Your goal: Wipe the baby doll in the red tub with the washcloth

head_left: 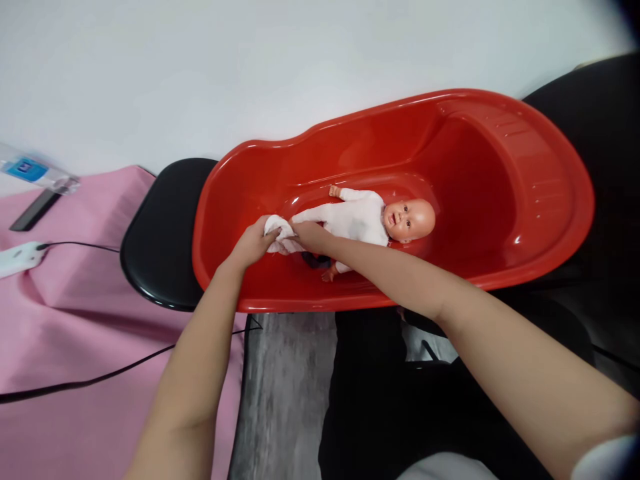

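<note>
A baby doll (363, 217) in white lies on its back inside a red baby bathtub (470, 283), its bald head toward the right and its legs toward the left. At its foot end, a crumpled white cloth (279, 227) is bunched between my two hands. My left hand (254, 243) is closed on the cloth's left side, thumb on top. Closed at its right edge, my right hand (311, 237) covers part of the doll's lower legs. Something dark lies under my right wrist, mostly hidden.
The tub rests on black seats, one of them a black stool (163, 233) at left. Pink fabric (125, 273) holds a clear bottle (37, 175), a dark flat bar (35, 210) and a white device (23, 259) with a black cable. A white wall (225, 67) stands behind.
</note>
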Demonstrator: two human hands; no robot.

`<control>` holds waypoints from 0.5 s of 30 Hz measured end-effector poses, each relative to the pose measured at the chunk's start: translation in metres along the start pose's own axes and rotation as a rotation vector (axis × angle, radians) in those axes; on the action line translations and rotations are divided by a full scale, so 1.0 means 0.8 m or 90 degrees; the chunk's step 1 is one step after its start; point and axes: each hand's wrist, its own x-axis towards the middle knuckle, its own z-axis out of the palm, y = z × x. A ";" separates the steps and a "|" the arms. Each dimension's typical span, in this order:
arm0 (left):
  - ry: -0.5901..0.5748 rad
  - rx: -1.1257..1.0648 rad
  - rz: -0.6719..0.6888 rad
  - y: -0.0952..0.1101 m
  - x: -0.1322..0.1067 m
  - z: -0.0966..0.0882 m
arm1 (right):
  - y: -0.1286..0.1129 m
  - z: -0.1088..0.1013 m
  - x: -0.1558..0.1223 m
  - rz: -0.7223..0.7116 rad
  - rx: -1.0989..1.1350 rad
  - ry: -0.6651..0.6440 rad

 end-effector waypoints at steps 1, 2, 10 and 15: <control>0.000 0.001 -0.002 0.001 0.000 0.000 | 0.000 -0.001 0.000 0.007 -0.001 0.007; 0.000 0.002 -0.003 0.002 0.000 0.000 | -0.001 -0.002 -0.001 0.002 0.000 0.018; -0.003 0.019 -0.002 0.000 -0.001 -0.001 | -0.005 -0.001 -0.004 -0.032 0.021 0.012; 0.004 0.009 -0.002 -0.001 0.000 -0.001 | 0.000 -0.006 -0.002 -0.042 0.011 0.012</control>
